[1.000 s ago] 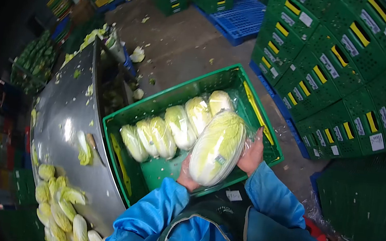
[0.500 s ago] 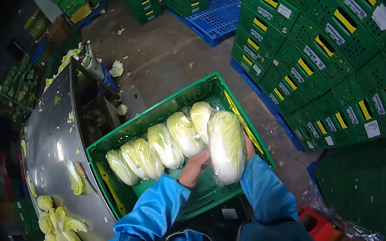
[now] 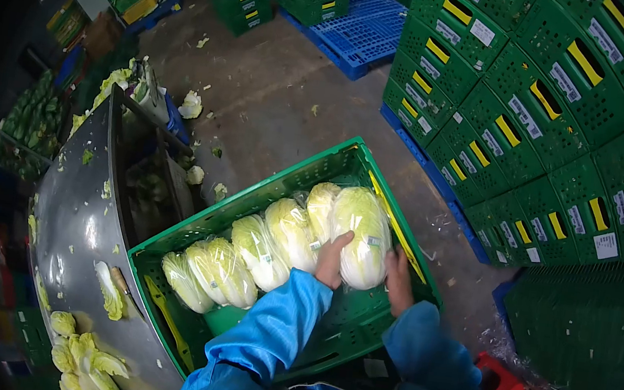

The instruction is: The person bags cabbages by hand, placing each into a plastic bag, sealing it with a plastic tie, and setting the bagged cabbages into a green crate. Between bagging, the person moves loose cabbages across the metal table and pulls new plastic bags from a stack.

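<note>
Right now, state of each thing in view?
Held napa cabbage: film-wrapped, lying at row's right end, gripped by both hands.
Left hand: closed on its near end.
Right hand: closed on its near right side.
Green crate: open, partly filled.
Other napa cabbages: wrapped, lying side by side.
Loose cabbages: unwrapped, piled on steel table.

Dim overhead light, fisheye edges, dark vignette.

The wrapped napa cabbage [image 3: 360, 236] is pale yellow-green, sealed in clear film that carries a small label. It lies lengthwise inside the green plastic crate [image 3: 249, 199], at the right end of a row of other wrapped cabbages [image 3: 258, 251], touching its neighbour. The left hand [image 3: 333, 260] and the right hand [image 3: 397, 279] hold its near end.
</note>
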`<state>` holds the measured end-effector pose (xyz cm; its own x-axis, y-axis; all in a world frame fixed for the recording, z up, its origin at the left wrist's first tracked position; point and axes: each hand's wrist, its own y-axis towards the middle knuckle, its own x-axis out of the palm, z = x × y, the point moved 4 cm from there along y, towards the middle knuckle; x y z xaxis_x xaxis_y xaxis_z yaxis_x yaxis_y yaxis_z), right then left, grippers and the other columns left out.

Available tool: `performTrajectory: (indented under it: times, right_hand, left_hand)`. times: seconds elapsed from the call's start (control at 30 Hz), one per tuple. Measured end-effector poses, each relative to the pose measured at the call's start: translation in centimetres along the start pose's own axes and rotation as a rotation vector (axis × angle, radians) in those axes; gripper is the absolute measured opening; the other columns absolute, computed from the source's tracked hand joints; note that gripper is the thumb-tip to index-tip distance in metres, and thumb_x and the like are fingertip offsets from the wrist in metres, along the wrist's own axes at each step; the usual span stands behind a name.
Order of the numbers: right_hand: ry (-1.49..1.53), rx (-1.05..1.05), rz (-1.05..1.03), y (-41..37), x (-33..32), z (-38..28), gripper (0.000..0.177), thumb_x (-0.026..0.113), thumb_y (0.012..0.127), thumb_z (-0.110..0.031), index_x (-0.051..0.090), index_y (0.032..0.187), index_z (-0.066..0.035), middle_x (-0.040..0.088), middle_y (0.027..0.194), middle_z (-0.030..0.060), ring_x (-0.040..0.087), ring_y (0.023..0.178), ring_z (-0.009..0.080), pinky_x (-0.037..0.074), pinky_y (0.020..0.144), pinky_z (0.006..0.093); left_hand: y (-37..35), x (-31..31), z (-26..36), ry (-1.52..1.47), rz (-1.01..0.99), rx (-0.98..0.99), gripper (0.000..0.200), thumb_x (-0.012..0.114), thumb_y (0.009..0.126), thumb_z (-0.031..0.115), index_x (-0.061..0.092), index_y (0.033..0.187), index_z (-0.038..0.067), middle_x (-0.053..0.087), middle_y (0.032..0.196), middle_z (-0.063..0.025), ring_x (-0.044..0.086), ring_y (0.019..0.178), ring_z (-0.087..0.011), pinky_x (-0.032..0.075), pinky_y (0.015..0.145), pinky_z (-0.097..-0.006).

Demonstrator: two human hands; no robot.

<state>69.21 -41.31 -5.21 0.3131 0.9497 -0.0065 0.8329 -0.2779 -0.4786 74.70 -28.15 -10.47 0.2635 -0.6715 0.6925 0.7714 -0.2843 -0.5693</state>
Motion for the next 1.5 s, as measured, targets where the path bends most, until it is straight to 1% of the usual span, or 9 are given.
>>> performTrajectory:
  times: [0.1,0.27,0.5,0.6,0.8,1.07,1.37,1.43,1.5]
  right_hand:
    - [-0.308,-0.232,-0.020,1.8,1.1,0.5,0.068,0.044,0.093,-0.043,0.026,0.138,0.004,0.040,0.135,0.0194,0.042,0.123,0.0283,0.032,0.102,0.0344]
    - [0.473,0.276,-0.301,8.6,2.4,3.6,0.056,0.035,0.094,-0.051,0.044,0.130,-0.008,0.057,0.118,0.0095,0.060,0.100,0.0199,0.050,0.083,0.0368]
    - [0.587,0.362,-0.281,6.1,2.4,2.4,0.055,0.041,0.092,-0.051,0.040,0.131,-0.011,0.052,0.124,0.0080,0.055,0.108,0.0221,0.050,0.082,0.0399]
    - [0.224,0.296,-0.170,5.7,1.4,3.2,0.066,0.058,0.086,-0.046,0.031,0.133,-0.008,0.048,0.123,0.0096,0.053,0.107,0.0229,0.050,0.078,0.0411]
    - [0.198,0.340,-0.175,7.2,1.4,3.9,0.075,0.064,0.079,-0.050,0.031,0.133,-0.010,0.047,0.124,0.0125,0.051,0.107,0.0254,0.047,0.080,0.0415]
    - [0.092,0.313,-0.060,7.6,2.0,4.8,0.088,0.068,0.072,-0.056,0.031,0.134,-0.005,0.045,0.125,0.0167,0.049,0.109,0.0275,0.045,0.082,0.0442]
    - [0.209,0.361,0.015,8.8,2.4,4.8,0.088,0.076,0.064,-0.055,0.043,0.127,-0.005,0.054,0.116,0.0141,0.054,0.097,0.0245,0.043,0.062,0.0330]
    - [0.205,0.392,-0.007,9.5,2.1,5.7,0.090,0.077,0.063,-0.054,0.041,0.129,-0.005,0.052,0.118,0.0147,0.053,0.100,0.0255,0.045,0.064,0.0366]
    - [0.197,0.419,-0.028,9.0,2.3,5.5,0.092,0.078,0.062,-0.052,0.038,0.131,-0.005,0.051,0.120,0.0154,0.052,0.104,0.0265,0.046,0.067,0.0402]
  left_hand:
    - [0.1,0.5,-0.2,0.031,0.151,0.139,0.047,0.059,0.084,0.018,0.046,0.123,-0.005,0.059,0.111,-0.0170,0.059,0.099,-0.0285,0.047,0.087,-0.0381]
    - [4.1,1.0,1.3,0.745,0.365,0.370,0.048,0.067,0.080,0.023,0.053,0.117,-0.005,0.061,0.108,-0.0150,0.060,0.093,-0.0225,0.047,0.083,-0.0330]
    - [4.6,1.7,5.6,1.182,-0.051,0.051,0.055,0.056,0.085,0.048,0.059,0.114,0.001,0.064,0.106,-0.0155,0.061,0.098,-0.0279,0.045,0.086,-0.0389]
    - [4.1,3.5,6.7,2.075,-0.093,-0.018,0.071,0.034,0.084,0.068,0.063,0.112,0.009,0.064,0.104,-0.0176,0.057,0.103,-0.0363,0.040,0.091,-0.0446]
    - [3.6,3.2,7.5,2.261,-0.278,0.464,0.069,0.036,0.082,0.068,0.067,0.104,0.011,0.066,0.090,-0.0138,0.055,0.089,-0.0292,0.034,0.082,-0.0457]
    - [2.7,1.6,6.9,2.084,-0.149,1.040,0.061,0.045,0.081,0.063,0.069,0.088,0.008,0.064,0.081,-0.0095,0.050,0.094,-0.0265,0.029,0.088,-0.0478]
    - [3.6,1.8,7.6,2.049,0.117,0.836,0.058,0.057,0.076,0.061,0.070,0.087,0.005,0.064,0.075,-0.0122,0.054,0.087,-0.0266,0.032,0.087,-0.0447]
    - [4.6,0.0,8.5,1.399,0.132,0.423,0.052,0.059,0.078,0.052,0.068,0.091,0.003,0.064,0.077,-0.0148,0.059,0.080,-0.0313,0.038,0.082,-0.0419]
    - [5.4,-0.7,8.1,1.306,0.072,0.415,0.044,0.059,0.079,0.043,0.065,0.088,0.000,0.064,0.077,-0.0169,0.061,0.073,-0.0337,0.044,0.075,-0.0402]
